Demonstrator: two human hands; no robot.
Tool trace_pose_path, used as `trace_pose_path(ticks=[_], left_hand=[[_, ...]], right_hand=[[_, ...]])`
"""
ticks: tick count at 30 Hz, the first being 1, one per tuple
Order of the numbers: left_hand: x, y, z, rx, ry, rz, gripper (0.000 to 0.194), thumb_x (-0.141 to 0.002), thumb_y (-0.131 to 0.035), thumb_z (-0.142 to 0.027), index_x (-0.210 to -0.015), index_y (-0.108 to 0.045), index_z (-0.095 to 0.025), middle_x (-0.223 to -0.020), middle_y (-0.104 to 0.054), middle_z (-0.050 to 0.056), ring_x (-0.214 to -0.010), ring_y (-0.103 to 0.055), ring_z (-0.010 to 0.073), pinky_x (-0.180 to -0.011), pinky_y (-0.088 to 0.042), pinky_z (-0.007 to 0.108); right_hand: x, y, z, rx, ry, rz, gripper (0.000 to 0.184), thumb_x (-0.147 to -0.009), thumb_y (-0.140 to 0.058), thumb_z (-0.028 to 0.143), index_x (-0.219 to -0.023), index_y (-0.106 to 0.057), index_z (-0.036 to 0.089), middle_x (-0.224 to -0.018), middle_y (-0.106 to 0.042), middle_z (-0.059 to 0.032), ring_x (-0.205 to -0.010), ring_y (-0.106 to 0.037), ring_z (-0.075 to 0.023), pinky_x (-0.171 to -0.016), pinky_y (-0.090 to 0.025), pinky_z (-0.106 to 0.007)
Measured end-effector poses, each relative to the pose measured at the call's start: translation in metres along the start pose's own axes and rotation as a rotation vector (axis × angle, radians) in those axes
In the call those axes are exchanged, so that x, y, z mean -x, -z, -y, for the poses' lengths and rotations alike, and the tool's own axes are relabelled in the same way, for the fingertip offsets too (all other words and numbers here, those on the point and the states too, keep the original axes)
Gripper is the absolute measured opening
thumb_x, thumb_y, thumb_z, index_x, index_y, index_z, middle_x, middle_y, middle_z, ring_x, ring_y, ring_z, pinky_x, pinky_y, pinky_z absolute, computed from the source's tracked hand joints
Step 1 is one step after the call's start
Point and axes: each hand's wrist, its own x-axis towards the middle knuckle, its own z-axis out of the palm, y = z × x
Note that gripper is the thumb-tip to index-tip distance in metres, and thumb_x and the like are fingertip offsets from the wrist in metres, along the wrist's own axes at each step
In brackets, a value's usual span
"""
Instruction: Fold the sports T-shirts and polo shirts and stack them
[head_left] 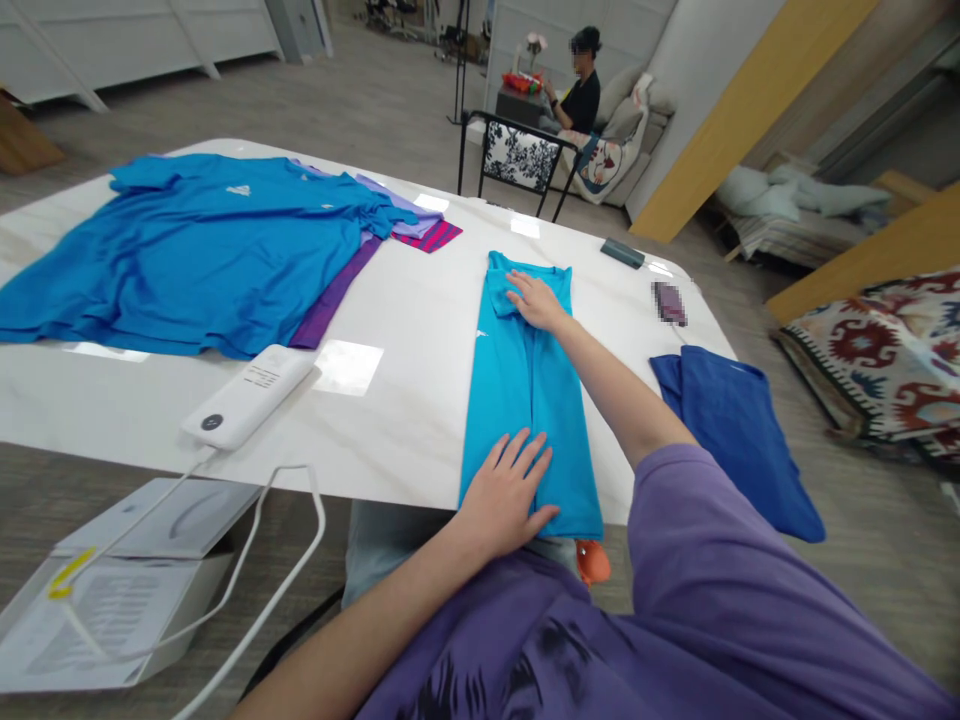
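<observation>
A turquoise shirt (525, 390), folded into a long narrow strip, lies on the white table (405, 300) and runs from its near edge toward the far side. My left hand (506, 492) lies flat on the shirt's near end, fingers spread. My right hand (534, 300) rests open on the far end by the collar, arm stretched out over the strip. Neither hand holds anything.
Blue, purple and striped shirts (195, 250) are spread at the table's left. A white power bank (247, 395) with a cable sits near the front edge. A dark blue garment (739, 435) hangs off the right edge, with a phone (669, 302) and a dark case (622, 253) beyond. A person (579, 95) sits far off.
</observation>
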Motion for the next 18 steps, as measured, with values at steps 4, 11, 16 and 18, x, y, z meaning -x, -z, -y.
trace_pose_path(ticks=[4,11,16,18], left_hand=[[0.008,-0.012,0.003,-0.022,-0.014,0.008,0.081,-0.116,-0.046,-0.07,-0.183,-0.04,-0.025,-0.193,-0.031,0.009,-0.181,-0.026,0.0358,-0.147,-0.025,0.06],[-0.023,0.035,0.021,0.009,0.002,0.008,0.071,-0.116,-0.044,-0.073,-0.17,-0.06,-0.029,-0.179,-0.056,0.009,-0.168,-0.049,0.0336,-0.134,-0.045,0.055],[-0.135,0.081,0.117,-0.053,0.161,-0.205,0.057,-0.122,-0.037,-0.049,-0.171,-0.057,-0.026,-0.178,-0.056,0.01,-0.164,-0.053,0.0314,-0.132,-0.047,0.054],[-0.179,0.081,0.16,-0.064,0.194,-0.226,0.06,-0.122,-0.038,-0.046,-0.176,-0.052,-0.025,-0.184,-0.049,0.009,-0.172,-0.044,0.0318,-0.137,-0.043,0.055]], right_hand=[[0.019,0.003,-0.041,0.027,-0.26,-0.169,0.069,-0.121,-0.029,0.042,-0.181,-0.041,0.012,-0.188,-0.038,-0.0177,-0.176,-0.035,-0.032,-0.146,-0.022,-0.062],[0.002,0.004,-0.123,-0.055,-0.422,-0.231,0.061,-0.116,-0.037,0.041,-0.17,-0.059,0.021,-0.178,-0.052,-0.018,-0.163,-0.05,-0.0375,-0.136,-0.04,-0.068],[-0.041,0.013,-0.173,-0.326,-0.507,-0.294,0.062,-0.109,-0.041,0.027,-0.165,-0.061,0.008,-0.159,-0.062,-0.0264,-0.129,-0.072,-0.0329,-0.115,-0.063,-0.052],[-0.054,0.018,-0.191,-0.352,-0.443,-0.24,0.059,-0.103,-0.048,0.026,-0.155,-0.07,0.008,-0.152,-0.067,-0.0243,-0.119,-0.074,-0.0311,-0.107,-0.066,-0.048]])
